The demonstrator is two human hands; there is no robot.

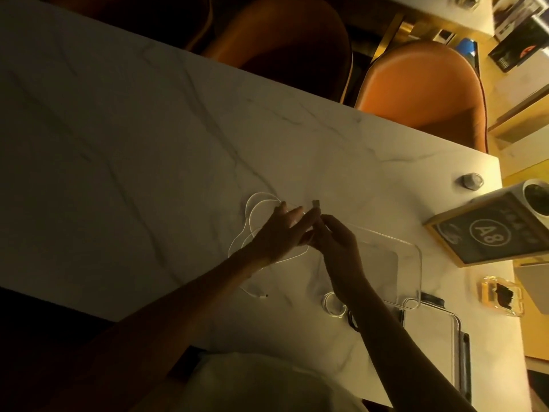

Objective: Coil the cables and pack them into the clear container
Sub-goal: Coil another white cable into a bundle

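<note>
The place reads as a café or restaurant seating area, dimly lit in warm yellow light. A long marble-patterned worktop (pixel 148 120) has two orange upholstered chairs (pixel 424 87) pushed in along its far side. On the worktop stands a framed table-number sign (pixel 487 230) marked "A8", the sort used to identify customer tables. Beside it sit a small metal bell-like object (pixel 470 181) and a glass ashtray (pixel 502 295). Gold-toned furniture legs (pixel 389 34) show behind the chairs.
</note>
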